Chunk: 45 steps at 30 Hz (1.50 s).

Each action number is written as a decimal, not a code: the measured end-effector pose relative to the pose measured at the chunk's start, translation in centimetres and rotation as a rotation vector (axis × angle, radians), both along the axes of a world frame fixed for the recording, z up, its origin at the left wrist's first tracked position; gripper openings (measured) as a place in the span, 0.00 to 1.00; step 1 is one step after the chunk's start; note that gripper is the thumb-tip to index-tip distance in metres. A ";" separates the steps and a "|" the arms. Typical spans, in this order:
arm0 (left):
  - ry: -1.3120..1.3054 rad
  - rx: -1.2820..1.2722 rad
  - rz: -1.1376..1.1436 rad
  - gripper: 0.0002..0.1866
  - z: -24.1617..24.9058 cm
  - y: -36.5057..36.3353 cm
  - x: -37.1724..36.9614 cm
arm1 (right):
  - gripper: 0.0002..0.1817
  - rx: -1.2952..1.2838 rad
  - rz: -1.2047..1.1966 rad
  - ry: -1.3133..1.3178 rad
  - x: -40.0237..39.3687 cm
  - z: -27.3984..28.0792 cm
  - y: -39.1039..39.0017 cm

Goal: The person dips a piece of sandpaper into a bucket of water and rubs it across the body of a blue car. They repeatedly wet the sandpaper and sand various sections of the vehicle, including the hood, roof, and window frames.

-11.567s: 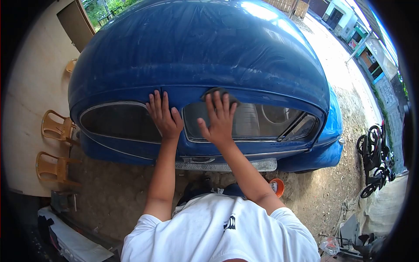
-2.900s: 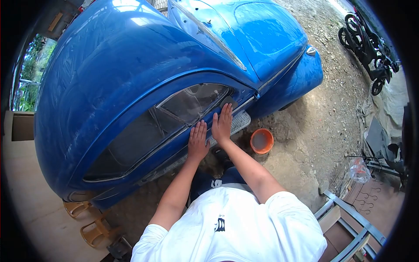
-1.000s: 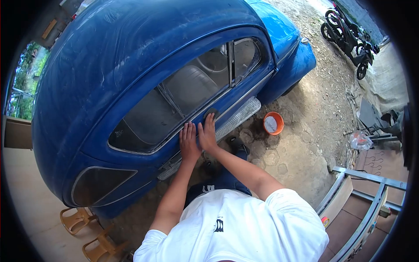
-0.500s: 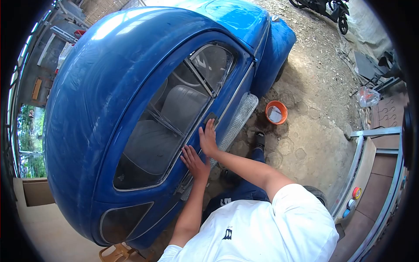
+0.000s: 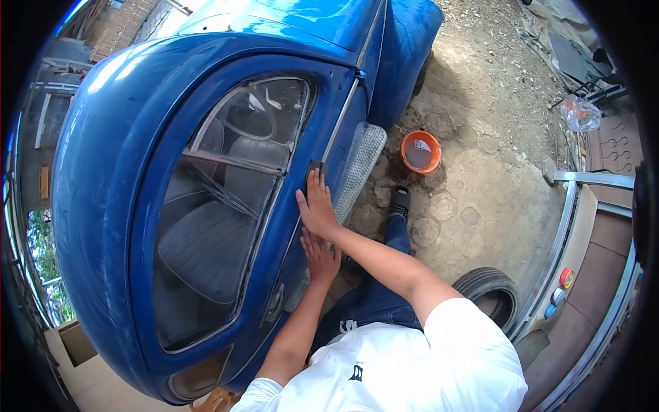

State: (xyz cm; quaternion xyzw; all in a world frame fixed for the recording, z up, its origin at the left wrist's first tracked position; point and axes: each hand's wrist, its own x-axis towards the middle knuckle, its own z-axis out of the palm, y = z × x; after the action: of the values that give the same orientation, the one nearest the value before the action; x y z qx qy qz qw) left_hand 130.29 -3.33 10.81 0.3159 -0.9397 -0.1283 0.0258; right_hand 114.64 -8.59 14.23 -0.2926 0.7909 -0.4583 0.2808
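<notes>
My right hand (image 5: 318, 209) lies with straight fingers on the blue car door (image 5: 295, 226), just below the window. Its fingertips press a small dark flat piece of what looks like sandpaper (image 5: 315, 166) against the paint; most of the sheet's lower part is hidden under them. Close behind it, my left hand (image 5: 320, 259) rests flat on the door with fingers spread, holding nothing. The door handle (image 5: 275, 302) is nearer to my body, below the left hand. The side window (image 5: 220, 226) shows dark seats inside.
An orange bucket (image 5: 421, 152) with liquid stands on the dirt floor beyond the running board (image 5: 360, 168). A tyre (image 5: 489, 292) lies to my right. Metal framing (image 5: 576, 206) with tape rolls (image 5: 566, 278) lines the right side.
Both hands have shifted along the door, the right one still pressing the dark sheet. The left hand has slid lower on the door panel. My view has turned, bringing the tyre into sight.
</notes>
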 end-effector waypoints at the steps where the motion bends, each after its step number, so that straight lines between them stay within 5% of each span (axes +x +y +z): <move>1: -0.014 0.022 -0.032 0.41 -0.1 0.0 -1.4 | 0.44 -0.033 -0.056 -0.027 -2.6 -0.3 -1.2; 7: -0.046 0.176 -0.189 0.31 -5.4 0.2 -11.3 | 0.43 -0.257 -0.337 -0.026 -20.4 -6.5 0.0; 10: -0.064 0.423 -0.195 0.28 -11.8 0.6 -17.1 | 0.44 -0.234 -0.477 -0.006 -25.7 -14.9 5.8; 17: -0.172 0.935 -0.026 0.24 -31.1 3.2 -32.8 | 0.19 0.159 -0.701 -0.063 -33.8 -39.2 20.8; 21: -0.165 1.031 0.022 0.21 -41.2 3.9 -42.7 | 0.11 0.394 -0.494 0.028 -38.5 -49.1 23.4; 26: -0.038 1.165 0.127 0.25 -55.5 5.2 -50.9 | 0.16 0.554 -0.142 0.507 -43.4 -57.1 22.4; 29: 0.082 1.663 0.734 0.32 -61.2 5.7 -53.1 | 0.22 0.752 0.268 0.706 -44.7 -62.1 22.4; 31: -0.011 1.716 0.717 0.35 -61.2 5.8 -52.7 | 0.28 0.866 0.490 0.681 -44.1 -64.2 22.7; 40: -0.010 1.796 0.787 0.40 -56.6 6.1 -52.0 | 0.23 1.028 0.564 0.365 -43.1 -62.1 21.9; 45: 0.038 1.675 0.674 0.37 -49.1 5.3 -51.3 | 0.22 0.637 -0.120 0.183 -41.7 -56.1 22.8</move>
State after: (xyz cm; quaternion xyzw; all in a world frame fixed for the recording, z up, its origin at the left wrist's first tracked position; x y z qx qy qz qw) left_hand 78.98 1.99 -38.31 0.4879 -0.3956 -0.7613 -0.1609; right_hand 72.97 14.24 -41.92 -0.1829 0.9321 -0.1756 0.2587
